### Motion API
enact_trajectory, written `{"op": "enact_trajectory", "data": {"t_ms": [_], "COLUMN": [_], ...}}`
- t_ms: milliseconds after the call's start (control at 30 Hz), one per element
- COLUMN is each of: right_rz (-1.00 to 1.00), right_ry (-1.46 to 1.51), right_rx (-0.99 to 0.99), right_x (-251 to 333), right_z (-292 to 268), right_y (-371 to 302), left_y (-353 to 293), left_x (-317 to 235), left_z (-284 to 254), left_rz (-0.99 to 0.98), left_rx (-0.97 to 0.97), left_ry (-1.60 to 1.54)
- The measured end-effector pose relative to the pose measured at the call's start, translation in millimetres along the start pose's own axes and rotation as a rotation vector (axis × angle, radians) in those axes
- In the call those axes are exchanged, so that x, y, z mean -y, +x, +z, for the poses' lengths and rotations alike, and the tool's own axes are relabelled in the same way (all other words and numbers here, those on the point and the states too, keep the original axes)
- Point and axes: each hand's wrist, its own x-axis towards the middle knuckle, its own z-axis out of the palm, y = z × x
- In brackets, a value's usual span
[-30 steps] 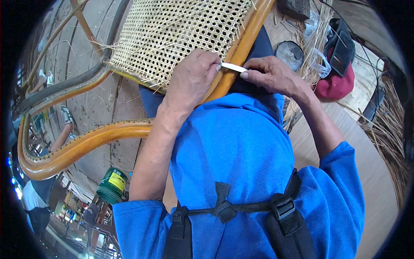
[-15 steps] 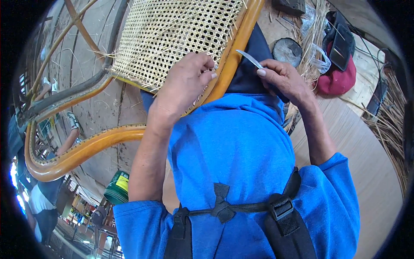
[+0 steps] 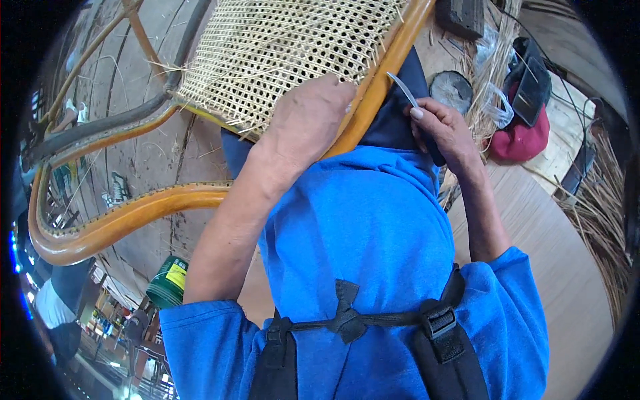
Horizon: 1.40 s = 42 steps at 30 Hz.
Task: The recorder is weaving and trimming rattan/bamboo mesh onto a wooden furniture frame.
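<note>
A woven cane panel (image 3: 287, 53) spans a curved, varnished orange-brown wooden frame (image 3: 377, 100) that rests against my lap. At the panel's lower right corner, my left hand (image 3: 307, 120) is closed, its knuckles up and its fingertips against the edge beside the rail. What those fingers pinch, if anything, is hidden beneath them. To the right of the rail, my right hand (image 3: 450, 133) grips a small knife (image 3: 405, 89). The slim curved blade points up and left toward the rail, and the dark handle shows below the fingers. Loose cane ends stick out along the panel's borders.
Further right lie a round dark-rimmed tin (image 3: 451, 91), bundled cane strands (image 3: 485, 73), a red cloth item (image 3: 523, 140) and a black phone-like device (image 3: 530, 97). A dark block (image 3: 460, 17) stands beyond. A green bucket (image 3: 168, 283) is at lower left.
My left hand has shifted a little right, and its fingers have curled down onto the panel's edge. The knife in my right hand has tilted more upright, showing its handle.
</note>
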Motion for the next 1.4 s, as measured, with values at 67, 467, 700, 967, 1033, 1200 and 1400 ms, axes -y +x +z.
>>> {"op": "enact_trajectory", "data": {"t_ms": [67, 467, 700, 967, 1033, 1200, 1400], "right_rz": [0.011, -0.026, -0.459, -0.806, -0.682, -0.754, -0.305], "right_ry": [0.018, 0.034, -0.239, -0.660, -0.738, -0.631, -0.932], "right_rx": [-0.040, -0.111, -0.252, -0.104, -0.069, -0.142, -0.051], "right_x": [-0.7, -2.0, 36.0, 85.2, 69.6, 102.6, 102.0], "right_z": [1.4, 6.1, 26.6, 68.4, 69.7, 77.5, 86.4], "right_y": [0.5, 0.5, -6.2, 6.9, 15.3, 10.3, 25.5], "left_y": [-0.4, -10.7, -71.2, -63.7, -64.4, -68.9, -68.6], "left_x": [4.3, -46.3, -7.1, 35.0, 40.8, 43.0, 46.2], "left_z": [2.7, -0.5, -23.9, -29.9, -25.2, -22.7, -13.2], "left_rz": [0.045, 0.001, -0.179, -0.421, -0.467, -0.536, -0.479], "left_rx": [-0.046, 0.108, -0.122, -0.012, -0.006, -0.051, -0.179], "left_ry": [-0.065, 0.574, 0.215, -0.031, -0.125, -0.141, -0.151]}}
